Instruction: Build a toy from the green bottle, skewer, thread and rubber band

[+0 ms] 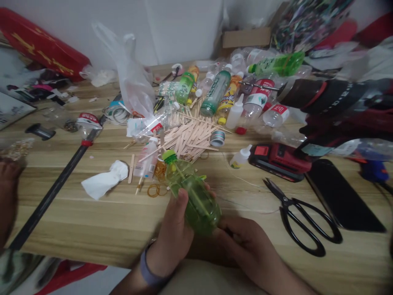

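Note:
A transparent green plastic bottle (pixel 196 196) with a bright green cap slants above the table, cap end pointing away. My left hand (pixel 178 221) is wrapped round its body, thumb on top. Inside the bottle a thin pale rod seems to run lengthwise. At the bottle's base, my right hand (pixel 245 241) has its fingers pinched together; whatever they grip there is hidden. Rubber bands (pixel 154 190) lie left of the bottle, near a clear pink-tinted bottle (pixel 146 159). Beyond it spreads a heap of wooden craft sticks (pixel 190 137).
Black-handled scissors (pixel 294 209), a black phone (pixel 344 196) and a cordless drill (pixel 325 110) lie on the right. Several plastic bottles crowd the back. A black tube (pixel 50 194), a crumpled tissue (pixel 106 179) and another person's hand (pixel 9 172) are at left.

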Available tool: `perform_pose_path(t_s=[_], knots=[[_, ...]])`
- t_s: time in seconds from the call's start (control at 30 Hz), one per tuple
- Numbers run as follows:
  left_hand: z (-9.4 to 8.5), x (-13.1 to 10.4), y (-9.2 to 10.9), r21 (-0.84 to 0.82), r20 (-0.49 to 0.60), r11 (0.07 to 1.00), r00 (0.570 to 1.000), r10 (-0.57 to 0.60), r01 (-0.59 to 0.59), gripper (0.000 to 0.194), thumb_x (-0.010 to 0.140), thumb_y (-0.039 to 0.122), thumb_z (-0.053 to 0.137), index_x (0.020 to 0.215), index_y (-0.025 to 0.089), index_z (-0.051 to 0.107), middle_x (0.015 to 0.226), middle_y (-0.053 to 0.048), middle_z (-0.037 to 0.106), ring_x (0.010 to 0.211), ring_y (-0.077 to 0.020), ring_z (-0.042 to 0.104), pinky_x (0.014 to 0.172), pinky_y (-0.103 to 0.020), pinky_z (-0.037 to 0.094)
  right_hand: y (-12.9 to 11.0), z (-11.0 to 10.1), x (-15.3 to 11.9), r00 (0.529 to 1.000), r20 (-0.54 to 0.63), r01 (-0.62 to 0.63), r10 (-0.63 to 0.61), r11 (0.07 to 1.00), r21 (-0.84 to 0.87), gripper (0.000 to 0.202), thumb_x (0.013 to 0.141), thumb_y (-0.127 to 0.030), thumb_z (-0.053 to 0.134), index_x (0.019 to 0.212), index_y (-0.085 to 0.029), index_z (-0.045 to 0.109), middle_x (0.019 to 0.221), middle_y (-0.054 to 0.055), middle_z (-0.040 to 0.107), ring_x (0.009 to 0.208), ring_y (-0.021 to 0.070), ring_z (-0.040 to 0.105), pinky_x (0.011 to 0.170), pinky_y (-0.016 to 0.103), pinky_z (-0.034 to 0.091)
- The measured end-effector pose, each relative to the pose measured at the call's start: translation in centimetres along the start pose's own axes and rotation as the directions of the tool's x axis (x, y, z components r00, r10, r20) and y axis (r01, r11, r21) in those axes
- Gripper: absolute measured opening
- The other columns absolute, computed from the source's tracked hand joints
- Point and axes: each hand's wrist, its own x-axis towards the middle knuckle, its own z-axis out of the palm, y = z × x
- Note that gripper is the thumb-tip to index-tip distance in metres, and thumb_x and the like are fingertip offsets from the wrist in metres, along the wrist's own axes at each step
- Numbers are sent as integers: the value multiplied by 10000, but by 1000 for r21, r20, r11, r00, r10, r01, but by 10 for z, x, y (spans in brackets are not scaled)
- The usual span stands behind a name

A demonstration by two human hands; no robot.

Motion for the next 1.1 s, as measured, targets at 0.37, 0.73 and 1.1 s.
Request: perform_pose_path(t_s=[0.37,0.73,1.1], knots=[[7,-1,5,-83,11,996,999,-40,41,555,685,696,781,957,213,795,913,-61,762,847,-212,698,739,-285,593,16,7,-1,971,192,-215,144,878,428,560,826,-759,604,775,-208,518,606,-63,495,479,77,384,444,199,271],[4,-1,7,-53,57,996,996,-66,69,569,724,680,759,1005,186,784,954,-73,760,858,-234,692,723,-299,568,25,9,0,913,393,-356,112,690,630,503,900,-673,595,816,-177,593,518,-56,580,334,40,363,341,161,226],[10,3,7,-260,216,931,955,-203,256,616,634,689,819,947,158,827,884,-63,798,819,-205,721,774,-269,591,41,30,1,874,483,-421,-44,425,801,518,816,-663,688,630,-229,475,330,-131,317,242,46,193,289,173,220]])
